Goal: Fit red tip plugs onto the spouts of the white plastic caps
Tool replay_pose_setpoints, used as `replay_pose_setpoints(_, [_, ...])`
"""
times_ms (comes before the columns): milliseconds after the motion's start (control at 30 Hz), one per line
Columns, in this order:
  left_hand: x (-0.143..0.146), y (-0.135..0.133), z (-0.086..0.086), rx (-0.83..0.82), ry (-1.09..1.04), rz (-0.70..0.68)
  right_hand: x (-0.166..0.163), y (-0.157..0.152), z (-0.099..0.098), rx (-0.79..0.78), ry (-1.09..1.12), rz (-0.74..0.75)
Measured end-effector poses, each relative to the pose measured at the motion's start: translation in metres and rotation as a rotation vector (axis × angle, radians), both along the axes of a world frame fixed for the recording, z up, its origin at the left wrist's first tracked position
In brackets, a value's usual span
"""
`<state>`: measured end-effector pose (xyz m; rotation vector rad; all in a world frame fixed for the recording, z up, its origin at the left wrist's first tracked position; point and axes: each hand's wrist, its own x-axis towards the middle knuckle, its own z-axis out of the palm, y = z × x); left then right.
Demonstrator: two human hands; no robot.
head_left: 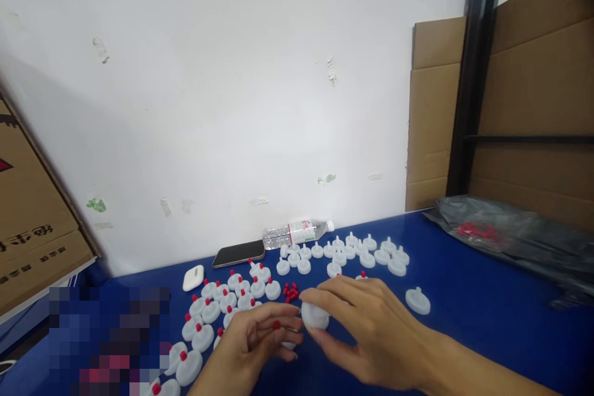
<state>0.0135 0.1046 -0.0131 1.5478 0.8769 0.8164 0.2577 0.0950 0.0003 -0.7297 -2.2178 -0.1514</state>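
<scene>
One white cap (315,317) sits pinched in my right hand (369,322); my left hand (250,340) grips a red plug (276,324).

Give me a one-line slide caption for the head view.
Right hand holds a white cap, left hand a red plug, among other caps on a blue table.

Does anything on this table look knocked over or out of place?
The water bottle lies on its side by the wall, and one white cap sits alone, apart from the grouped caps.
</scene>
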Motion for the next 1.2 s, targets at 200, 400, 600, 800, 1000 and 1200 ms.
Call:
replay_pose_setpoints(200, [0.000, 0.004, 0.000, -0.026, -0.008, 0.140, -0.002, 0.000, -0.003, -0.040, -0.045, -0.030])
replay_pose_setpoints(400, [-0.002, 0.002, -0.003, 0.043, 0.078, 0.225, -0.003, -0.001, -0.007, -0.049, -0.129, -0.059])
replay_pose_setpoints(600, [0.001, 0.002, -0.014, 0.211, 0.073, 0.216, -0.003, 0.002, -0.014, -0.055, -0.214, -0.056])
replay_pose_setpoints(800, [0.001, -0.004, -0.021, 0.399, 0.172, 0.166, -0.004, 0.002, -0.013, -0.042, -0.271, -0.038])
replay_pose_setpoints(1000, [-0.004, -0.008, -0.027, 0.887, 0.414, 0.177, -0.006, -0.002, -0.012, 0.103, -0.286, -0.026])
replay_pose_setpoints(1200, [-0.007, -0.008, -0.024, 1.118, 0.486, 0.129, -0.007, -0.001, -0.013, 0.135, -0.244, -0.041])
